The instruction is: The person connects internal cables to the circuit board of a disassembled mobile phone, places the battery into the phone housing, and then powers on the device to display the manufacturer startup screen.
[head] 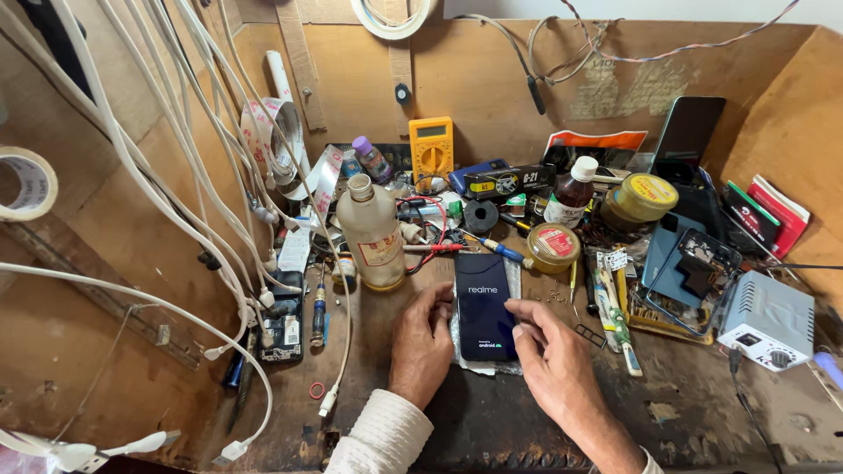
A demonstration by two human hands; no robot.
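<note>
A dark smartphone (pixel 484 307) with a lit screen lies flat on a clear plastic sheet on the wooden bench. My left hand (pixel 421 342) rests against its left edge, thumb on the upper side of the frame. From the right, my right hand (pixel 549 351) touches the lower right edge with thumb and fingertips. Both hands hold the phone steady between them.
A clear plastic bottle (pixel 371 230), a yellow multimeter (pixel 431 147), round tins (pixel 552 247), a brown bottle (pixel 571 195), an opened phone (pixel 694 279), a grey power unit (pixel 767 319) and screwdrivers crowd the back and right. White cables (pixel 202 211) hang at left above a circuit board (pixel 283 325).
</note>
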